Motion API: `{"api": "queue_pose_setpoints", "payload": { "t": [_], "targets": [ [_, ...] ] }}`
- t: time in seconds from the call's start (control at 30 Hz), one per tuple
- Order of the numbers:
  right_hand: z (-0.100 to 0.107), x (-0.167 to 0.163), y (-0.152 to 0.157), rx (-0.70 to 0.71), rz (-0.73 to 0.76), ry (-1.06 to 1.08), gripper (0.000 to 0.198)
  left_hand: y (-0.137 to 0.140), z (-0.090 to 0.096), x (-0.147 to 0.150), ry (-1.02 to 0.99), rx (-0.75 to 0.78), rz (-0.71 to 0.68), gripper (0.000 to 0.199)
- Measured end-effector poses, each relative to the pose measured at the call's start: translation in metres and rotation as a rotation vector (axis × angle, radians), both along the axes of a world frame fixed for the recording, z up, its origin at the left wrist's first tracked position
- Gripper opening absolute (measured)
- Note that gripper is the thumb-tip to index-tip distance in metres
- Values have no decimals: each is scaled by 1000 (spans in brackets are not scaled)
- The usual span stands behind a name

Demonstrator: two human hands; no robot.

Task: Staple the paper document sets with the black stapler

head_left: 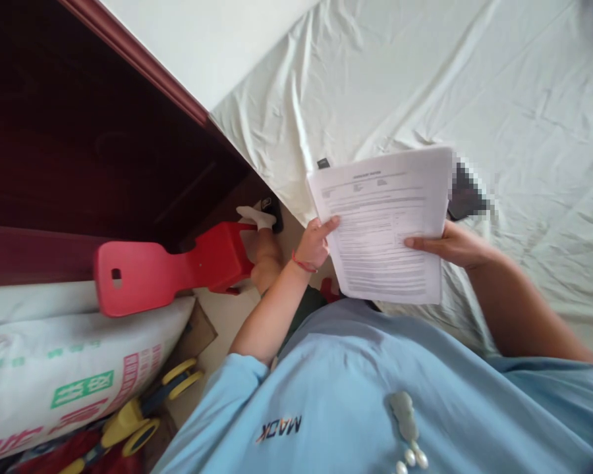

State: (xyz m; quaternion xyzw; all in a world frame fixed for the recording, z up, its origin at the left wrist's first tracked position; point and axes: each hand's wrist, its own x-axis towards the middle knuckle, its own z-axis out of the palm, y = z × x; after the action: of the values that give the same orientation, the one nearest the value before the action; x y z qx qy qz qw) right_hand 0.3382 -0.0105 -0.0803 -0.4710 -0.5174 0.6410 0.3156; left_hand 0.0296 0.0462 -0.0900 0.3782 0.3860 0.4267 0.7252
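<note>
A wrinkled white sheet spreads beyond both hands and out past the right one, over a broad flat surface. A pale wall rises beyond the sheet, ahead and to the left of the left hand, and dark red-brown panelling fills the space farther out on that side. A red plastic chair stands to the left of the left hand; nearer the body on that side are a white printed sack and a yellow-and-blue wheeled object. On the sheet, just beyond the right hand, lies a dark object, partly pixelated.

Between the hands, in front of the blue shirt, is a stack of printed papers. Its heading edge points away from the body, and the lines of print run from hand to hand. The long axis seems to run outward from the shirt; the far edge slants, its right corner farther out. The left hand is closed on the left edge, thumb on top, fingers curled. The right hand grips the right edge, thumb extended flat over the page, its fingers mostly hidden behind.
</note>
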Motion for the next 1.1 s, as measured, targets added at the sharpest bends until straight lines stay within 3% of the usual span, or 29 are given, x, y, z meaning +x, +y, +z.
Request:
{"api": "queue_pose_setpoints", "payload": {
  "t": [0.13,0.2,0.3,0.37,0.43,0.53,0.63,0.83,0.97,1.1],
  "targets": [
    [-15,1,-3,-42,63,-143,50,-7,-13,10,-101,-140,46,62],
    [-13,2,3,68,-135,-327,55,-11,-14,13,-107,-144,68,62],
    [8,-3,21,461,-548,-700,64,-15,-14,15,-74,-141,64,62],
    [31,-14,34,709,-476,-901,57,-17,-13,17,-40,-158,32,64],
    [53,-32,46,842,-275,-969,53,-20,-13,18,-13,-173,2,66],
    [69,-61,61,841,-21,-997,48,-22,-11,20,14,-180,-20,65],
    [63,-77,72,812,190,-1000,46,-24,-10,23,22,-188,-22,65],
    [48,-80,77,924,107,-883,43,-27,-12,27,-15,-193,-55,67],
    [52,-86,77,884,226,-880,40,-27,-12,32,-35,-196,-69,68],
    [57,-89,78,824,213,-877,41,-25,-11,34,-41,-190,-83,64]
  ]
}}
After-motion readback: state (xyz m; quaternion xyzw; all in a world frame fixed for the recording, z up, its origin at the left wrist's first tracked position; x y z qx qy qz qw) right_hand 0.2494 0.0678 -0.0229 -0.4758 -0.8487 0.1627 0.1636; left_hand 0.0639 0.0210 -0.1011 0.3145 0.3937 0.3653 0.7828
